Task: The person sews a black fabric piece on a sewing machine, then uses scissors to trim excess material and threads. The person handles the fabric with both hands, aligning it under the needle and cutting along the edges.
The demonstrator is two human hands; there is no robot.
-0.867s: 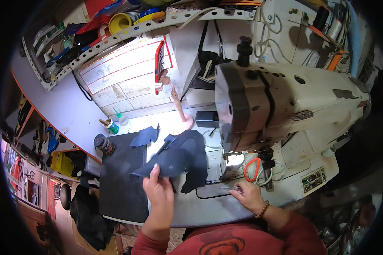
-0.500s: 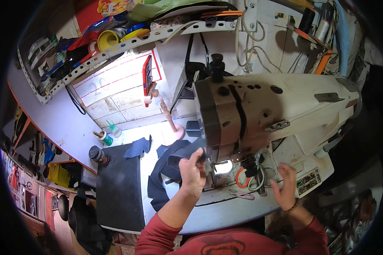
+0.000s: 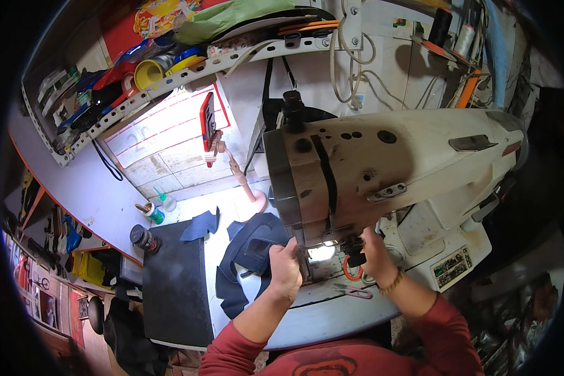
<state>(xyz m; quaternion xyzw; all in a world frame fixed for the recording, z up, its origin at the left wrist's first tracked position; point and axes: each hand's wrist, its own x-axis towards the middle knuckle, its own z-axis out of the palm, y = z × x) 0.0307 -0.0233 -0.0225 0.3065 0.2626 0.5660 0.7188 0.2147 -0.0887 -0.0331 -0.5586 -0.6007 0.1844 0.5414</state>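
My left hand point(image 3: 286, 269) is closing its thumb and fingers on the near right edge of the dark cloth point(image 3: 245, 243), and the rest of the piece is spreading out to that hand's left, probably so its weight is lying on the table instead of pulling. I am holding that edge right beside the head of the sewing machine point(image 3: 382, 175), perhaps to be steering it under the lit part. The pink snips point(image 3: 359, 293) are lying loose just below my right hand point(image 3: 377, 255), likely for easy reach. My left forearm is slanting up and inward, knuckles outward, thumb uppermost. My right forearm is angling in from the other side, its hand sitting beside the black knob point(image 3: 355, 258); its fingertips are hiding there, so I cannot tell whether they are gripping anything.
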